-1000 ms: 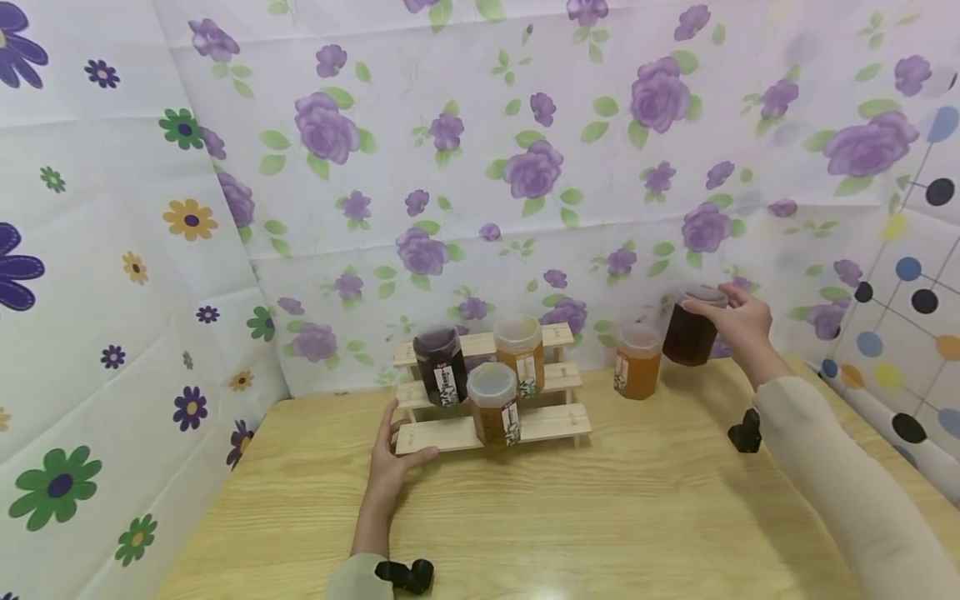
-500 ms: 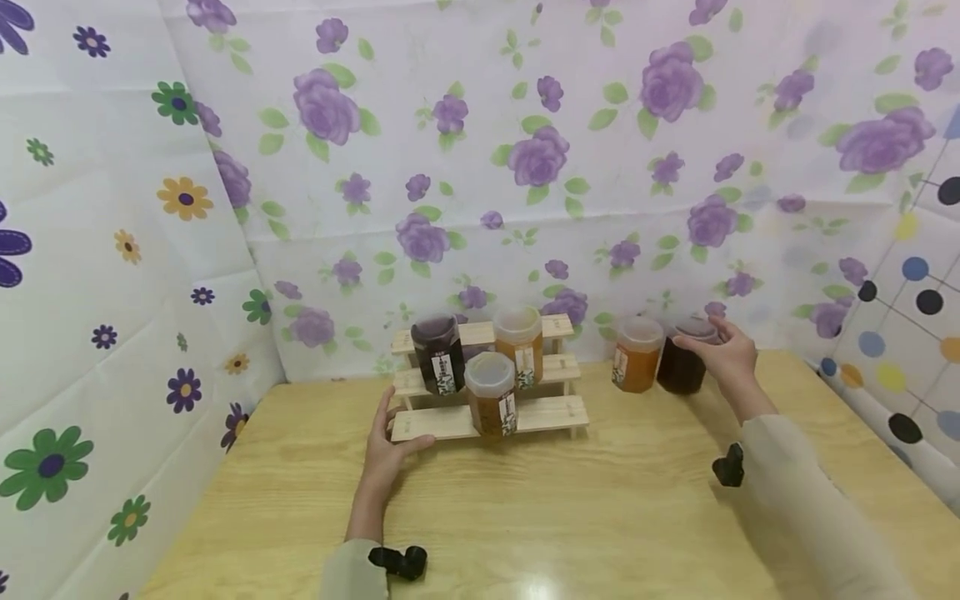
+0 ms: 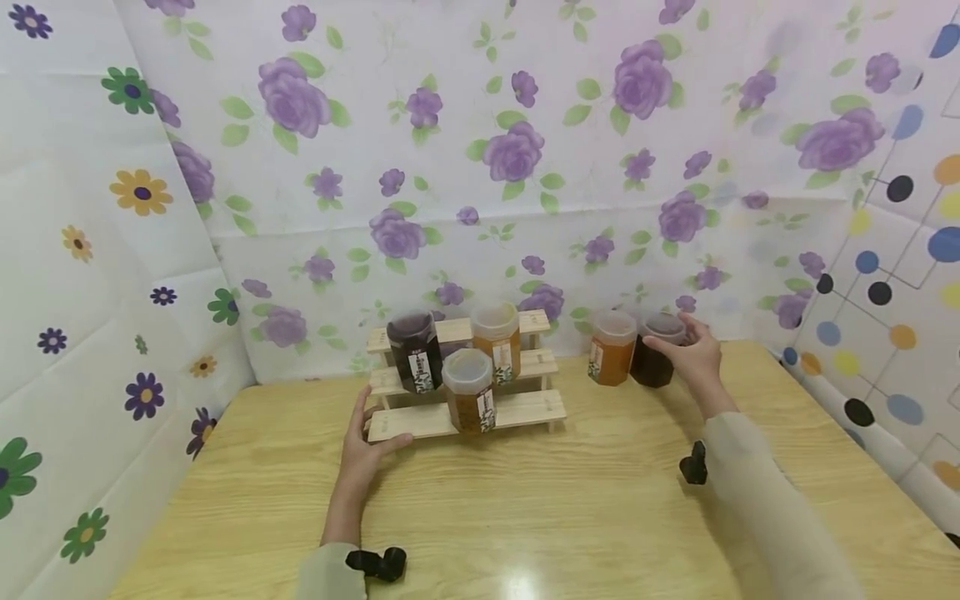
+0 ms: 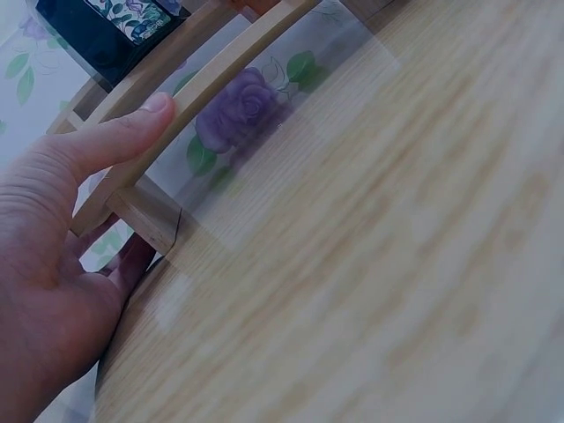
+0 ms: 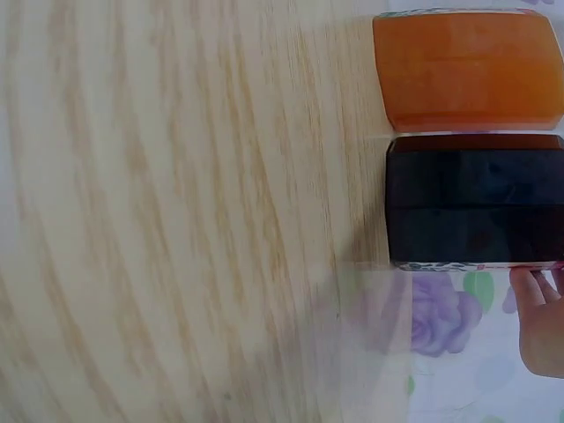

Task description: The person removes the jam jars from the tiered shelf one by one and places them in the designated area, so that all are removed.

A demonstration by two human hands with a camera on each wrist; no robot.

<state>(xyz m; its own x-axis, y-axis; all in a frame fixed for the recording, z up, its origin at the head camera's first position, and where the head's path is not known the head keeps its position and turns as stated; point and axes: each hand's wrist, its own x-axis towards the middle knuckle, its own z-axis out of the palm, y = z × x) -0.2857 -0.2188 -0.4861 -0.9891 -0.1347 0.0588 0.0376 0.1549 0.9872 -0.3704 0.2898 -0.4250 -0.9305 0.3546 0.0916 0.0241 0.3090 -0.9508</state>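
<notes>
My left hand (image 3: 363,454) grips the left end of a three-step wooden rack (image 3: 417,421), its thumb along the front of the bottom step; the left wrist view shows the hand (image 4: 62,229) with other fingers behind the wood. My right hand (image 3: 693,358) holds a dark jar (image 3: 652,362) near its lid, thumb at the front and fingers at the far side. That jar (image 5: 476,203) stands upright on the table, close beside an orange jar (image 3: 611,354). On the rack sit a dark jar (image 3: 416,354), an orange-yellow jar (image 3: 497,342) and a brown-amber jar (image 3: 471,396).
The wood-grain table (image 3: 480,508) runs back to a white cloth (image 3: 450,200) printed with purple roses. A flower-patterned cloth (image 3: 82,325) hangs at the left, a dotted one (image 3: 900,308) at the right. Black wrist cameras (image 3: 378,565) are strapped to both sleeves.
My right hand has lowered the dark jar from the air onto the table beside the orange jar. The left hand has stayed on the rack. The head view has shifted slightly.
</notes>
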